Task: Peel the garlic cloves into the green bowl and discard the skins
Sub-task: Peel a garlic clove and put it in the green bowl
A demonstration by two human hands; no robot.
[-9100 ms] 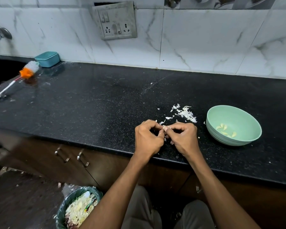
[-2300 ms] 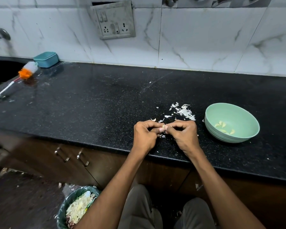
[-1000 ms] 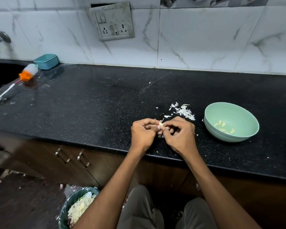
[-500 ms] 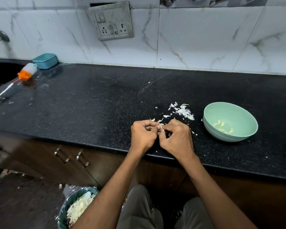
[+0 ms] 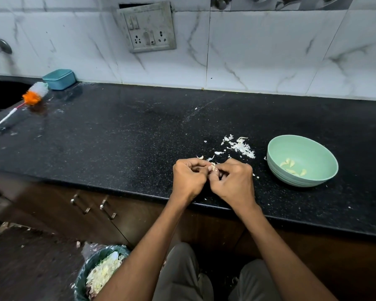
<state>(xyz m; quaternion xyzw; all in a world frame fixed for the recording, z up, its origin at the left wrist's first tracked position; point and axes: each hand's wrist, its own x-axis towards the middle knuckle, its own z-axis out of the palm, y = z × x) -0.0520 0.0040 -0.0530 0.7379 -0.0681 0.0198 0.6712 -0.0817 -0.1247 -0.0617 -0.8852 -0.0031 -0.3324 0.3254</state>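
Over the front edge of the black counter, my left hand [image 5: 188, 180] and my right hand [image 5: 234, 183] meet fingertip to fingertip. Together they pinch a small pale garlic clove [image 5: 213, 167], mostly hidden by the curled fingers. To the right stands the green bowl [image 5: 313, 148] with several peeled cloves [image 5: 292, 167] in its bottom. A scatter of white garlic skins [image 5: 240, 146] lies on the counter just beyond my hands, left of the bowl.
A bin [image 5: 89, 270] with pale scraps stands on the floor at lower left, below cabinet handles [image 5: 105, 208]. At the far left lie an orange and white brush [image 5: 30, 96] and a teal box [image 5: 59, 78], beside a dark sink.
My hands have stayed together over the counter edge, working the clove between the fingertips. The right hand has closed in tighter against the left. Bowl and skins have not moved.
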